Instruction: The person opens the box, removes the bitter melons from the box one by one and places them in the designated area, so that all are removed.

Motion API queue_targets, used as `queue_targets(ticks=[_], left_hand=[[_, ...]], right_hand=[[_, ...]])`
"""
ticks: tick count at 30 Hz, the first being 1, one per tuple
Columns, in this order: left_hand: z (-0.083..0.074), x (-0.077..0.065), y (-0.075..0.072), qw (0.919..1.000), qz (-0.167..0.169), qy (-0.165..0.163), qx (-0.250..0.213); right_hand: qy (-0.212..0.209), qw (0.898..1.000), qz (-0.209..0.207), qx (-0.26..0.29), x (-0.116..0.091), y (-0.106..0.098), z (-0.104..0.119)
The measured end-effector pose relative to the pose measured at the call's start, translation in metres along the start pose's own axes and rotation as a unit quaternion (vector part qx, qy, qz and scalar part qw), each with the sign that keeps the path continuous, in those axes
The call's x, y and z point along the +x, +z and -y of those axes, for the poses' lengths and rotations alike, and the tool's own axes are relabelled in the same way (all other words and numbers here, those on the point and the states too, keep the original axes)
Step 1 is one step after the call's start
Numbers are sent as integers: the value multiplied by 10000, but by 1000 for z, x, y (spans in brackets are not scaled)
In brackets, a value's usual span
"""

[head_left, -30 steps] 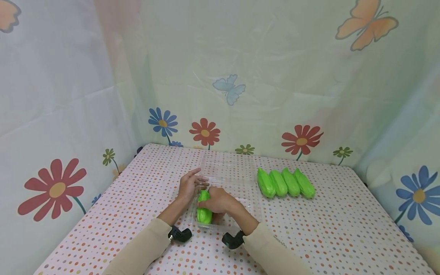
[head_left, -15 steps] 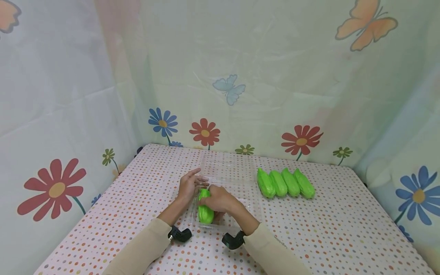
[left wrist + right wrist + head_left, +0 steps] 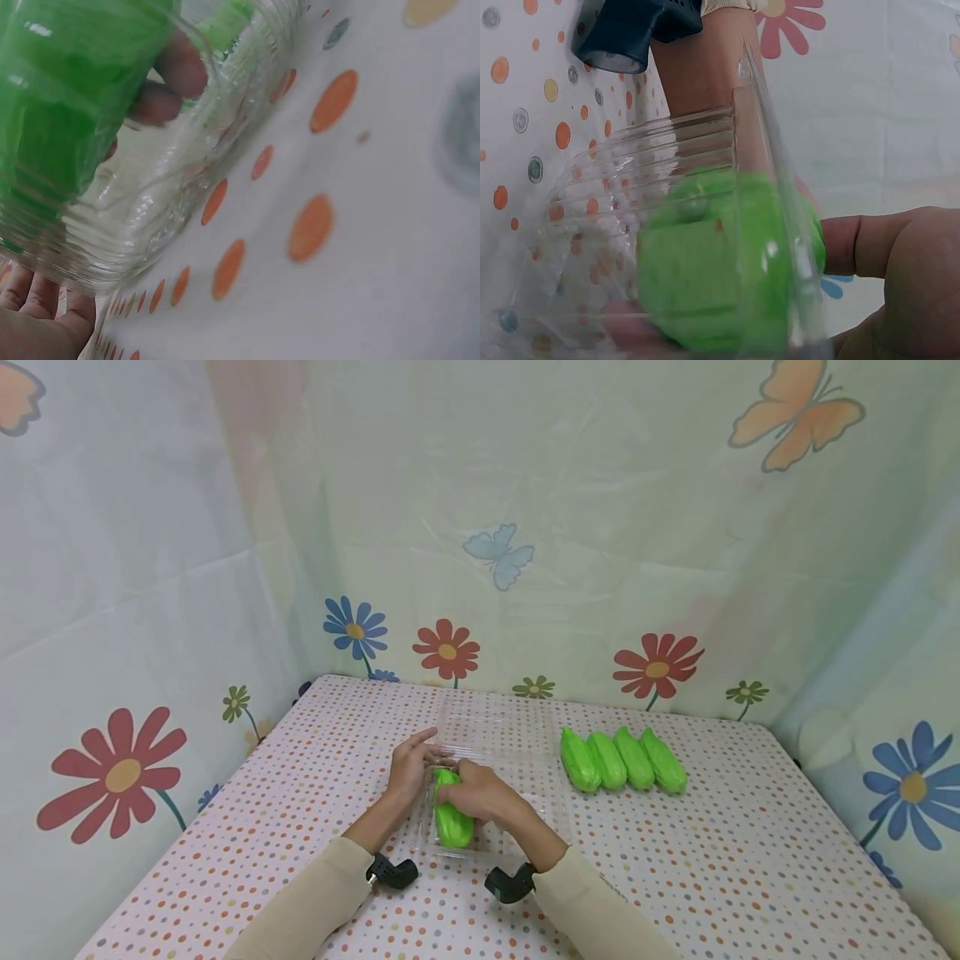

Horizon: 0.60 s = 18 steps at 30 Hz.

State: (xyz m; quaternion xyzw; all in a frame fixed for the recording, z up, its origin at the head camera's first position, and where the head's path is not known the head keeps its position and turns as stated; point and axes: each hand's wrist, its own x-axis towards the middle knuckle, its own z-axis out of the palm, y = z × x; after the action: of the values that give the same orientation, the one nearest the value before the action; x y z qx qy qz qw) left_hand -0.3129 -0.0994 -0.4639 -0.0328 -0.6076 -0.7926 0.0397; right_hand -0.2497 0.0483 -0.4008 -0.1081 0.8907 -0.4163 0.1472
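In the head view my right hand [image 3: 480, 793] grips a bright green, ridged gourd-like vegetable [image 3: 454, 827], thumb on top and fingers down its right side. The gourd is in the left part of a clear plastic clamshell box [image 3: 557, 814], tilted with its near end to the right. My left hand [image 3: 408, 767] is at the box's left side, fingers fairly straight and seemingly touching its wall. The left wrist view shows right-hand fingers [image 3: 180, 71] under the gourd [image 3: 60, 97], seen through the clear wall. In the right wrist view my thumb [image 3: 870, 244] presses the gourd [image 3: 720, 262].
The box's clear lid [image 3: 495, 727] lies folded back behind it. To the right, several more green gourds [image 3: 609, 760] lie side by side in a row on the dotted tablecloth [image 3: 675, 860]. A printed curtain [image 3: 585, 577] hangs behind the table.
My right hand has shifted the gourd slightly to the right inside the box, away from the left wall, and its near end has swung right. The left hand stays in place.
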Motion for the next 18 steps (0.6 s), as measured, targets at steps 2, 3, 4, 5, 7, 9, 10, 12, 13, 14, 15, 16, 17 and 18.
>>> queue_targets(ticks=[2,3,4,5,7,9,10,12,13,14,15,16,17,18], left_hand=[[0,0,0,10000,-15,5,40],[0,0,0,10000,-27,6,57],[0,0,0,10000,-35,9,71],[0,0,0,9999,-36,19,92],[0,-1,-1,9999,-28,3,120],[0,-1,-1,9998,-5,-23,175],[1,-1,-1,9998,7,-40,200],[1,-1,-2,9995,1,-73,296],[1,-2,-2,9994,-8,-77,352],[1,-2,-2,9992,-19,-91,383],[0,-2,-3,9991,-30,-102,418],[0,-2,-3,9990,-30,-108,428],[0,-2,-3,9989,-28,-96,458],[-1,-2,-3,9988,-36,-95,471]], right_hand=[[3,10000,-22,17,0,0,0],[4,10000,-32,21,0,0,0],[24,10000,-29,46,0,0,0],[18,10000,-30,78,1,0,-1],[41,9999,-30,133,2,0,-1],[72,9998,-22,173,2,0,-2],[83,9998,-17,201,2,-1,-2],[72,9997,-3,216,2,-1,-2],[62,9997,-6,218,2,-1,-2],[36,9998,-25,202,3,-2,-2],[1,9998,-46,199,3,-2,-1],[-28,9998,-63,194,3,-3,-1],[-65,9998,-80,180,3,-3,-1],[-96,9997,-94,182,4,-3,0]])
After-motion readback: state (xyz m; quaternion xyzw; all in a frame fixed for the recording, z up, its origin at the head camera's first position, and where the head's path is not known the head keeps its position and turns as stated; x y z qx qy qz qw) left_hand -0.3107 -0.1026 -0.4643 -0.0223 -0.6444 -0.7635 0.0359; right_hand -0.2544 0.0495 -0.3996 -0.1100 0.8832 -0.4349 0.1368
